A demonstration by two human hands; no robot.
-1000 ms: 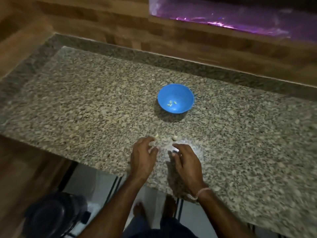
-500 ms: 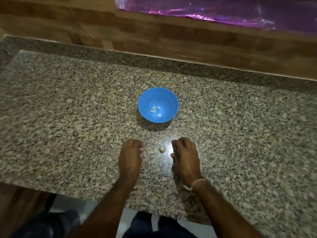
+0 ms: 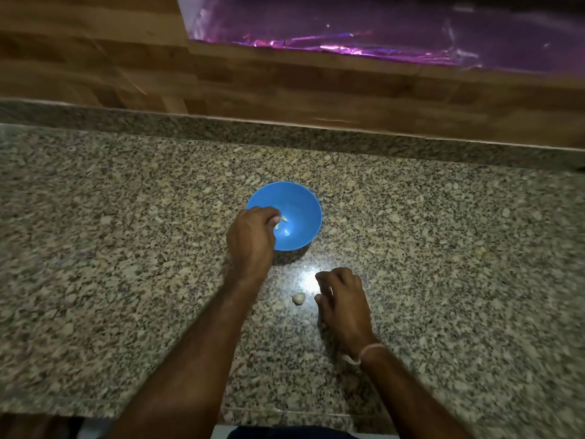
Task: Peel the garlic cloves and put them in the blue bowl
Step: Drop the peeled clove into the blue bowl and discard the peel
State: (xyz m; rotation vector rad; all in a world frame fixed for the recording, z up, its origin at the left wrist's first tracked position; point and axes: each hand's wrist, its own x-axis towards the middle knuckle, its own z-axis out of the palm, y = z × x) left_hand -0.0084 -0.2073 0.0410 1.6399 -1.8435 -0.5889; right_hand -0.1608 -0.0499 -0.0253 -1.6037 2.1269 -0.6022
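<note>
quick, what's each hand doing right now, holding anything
Left hand: fingers curled over the round blue plastic bowl; cannot tell if they hold anything.
Right hand: open, loosely curled, holding nothing, beside the whitish garlic clove.

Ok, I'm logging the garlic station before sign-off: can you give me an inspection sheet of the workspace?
Surface: speckled granite counter, with a light glare near the front middle.
Job's things: blue bowl upright, a few garlic cloves inside; one loose clove on the counter in front of the bowl.
Clutter: nothing seen.
Hands: left hand over the bowl's near-left rim, fingers curled, contents unclear; right hand loosely curled beside the loose clove, apart from it, holding nothing.
Cables: nothing seen.
Surroundings: wooden wall behind the counter; purple shiny sheet above it.
</note>
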